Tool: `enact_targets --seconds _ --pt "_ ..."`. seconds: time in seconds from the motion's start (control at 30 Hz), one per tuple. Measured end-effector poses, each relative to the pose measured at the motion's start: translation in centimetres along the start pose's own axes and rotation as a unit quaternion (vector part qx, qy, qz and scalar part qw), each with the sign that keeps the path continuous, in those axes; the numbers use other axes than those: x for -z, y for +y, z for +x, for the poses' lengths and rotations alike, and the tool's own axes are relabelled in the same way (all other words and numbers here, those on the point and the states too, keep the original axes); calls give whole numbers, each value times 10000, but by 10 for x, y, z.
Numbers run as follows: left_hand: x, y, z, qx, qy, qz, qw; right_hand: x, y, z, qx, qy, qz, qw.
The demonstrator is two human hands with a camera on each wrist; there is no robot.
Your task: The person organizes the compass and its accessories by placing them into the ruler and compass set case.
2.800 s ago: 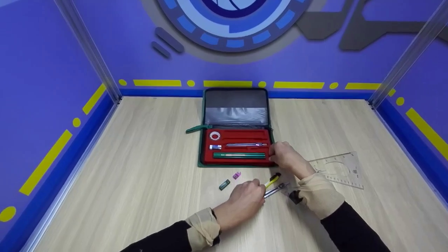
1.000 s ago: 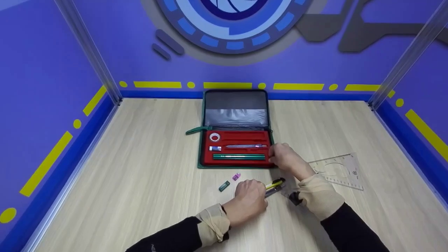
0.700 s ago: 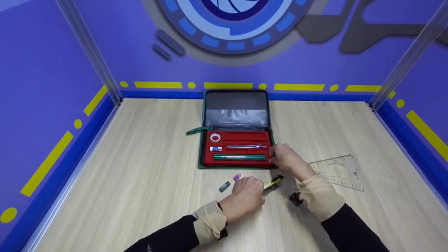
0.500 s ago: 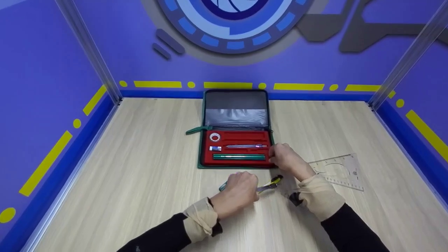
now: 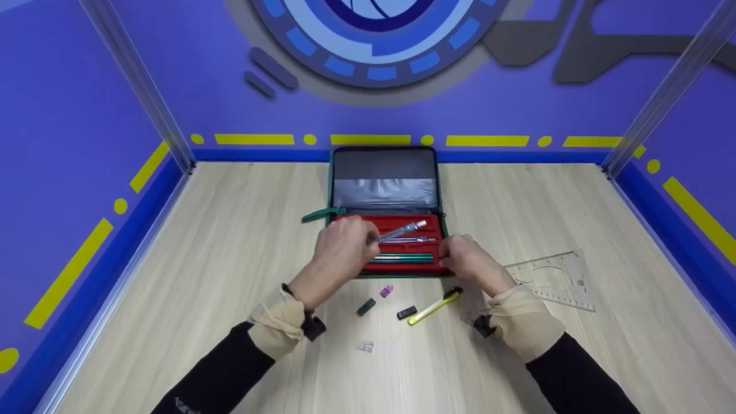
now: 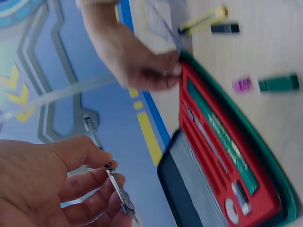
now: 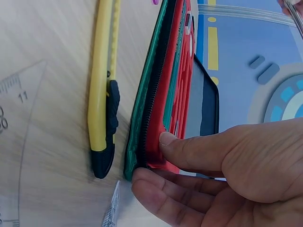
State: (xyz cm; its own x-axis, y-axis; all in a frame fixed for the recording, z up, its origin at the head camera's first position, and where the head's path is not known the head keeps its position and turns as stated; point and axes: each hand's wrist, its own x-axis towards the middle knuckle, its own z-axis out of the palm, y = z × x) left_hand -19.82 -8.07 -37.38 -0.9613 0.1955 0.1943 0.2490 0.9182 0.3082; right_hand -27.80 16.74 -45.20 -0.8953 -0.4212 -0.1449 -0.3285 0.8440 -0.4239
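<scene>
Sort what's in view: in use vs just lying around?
In use: left hand holding metal compass; right hand pinching open case corner.
Lying about: yellow cutter, clear ruler, green piece, purple piece, black piece.

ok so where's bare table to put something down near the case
Bare wood lies left of the open case out to the blue wall, and right of it behind the clear ruler. In front it is crowded: yellow cutter, green piece, pink piece.
</scene>
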Motion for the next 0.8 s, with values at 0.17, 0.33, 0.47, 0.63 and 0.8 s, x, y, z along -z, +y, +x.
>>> enact_targets --seconds 0.17,0.33,0.47,0.63,0.8 --pt "-2 -17 18 233 124 29 9996 -1 0 -1 -175 -42 48 9998" --pt "-14 -30 37 541 -49 20 9985 -2 -1 -1 -368 -90 96 9992" --pt "-26 -36 52 489 -132 175 9986 -1 -1 -2 -389 -72 127 9991" --pt "-40 -37 66 382 -214 437 9981 0 -1 -3 -267 -68 169 9995" --pt "-56 -36 75 367 -368 702 9962 0 -2 -3 -176 -44 134 9997"
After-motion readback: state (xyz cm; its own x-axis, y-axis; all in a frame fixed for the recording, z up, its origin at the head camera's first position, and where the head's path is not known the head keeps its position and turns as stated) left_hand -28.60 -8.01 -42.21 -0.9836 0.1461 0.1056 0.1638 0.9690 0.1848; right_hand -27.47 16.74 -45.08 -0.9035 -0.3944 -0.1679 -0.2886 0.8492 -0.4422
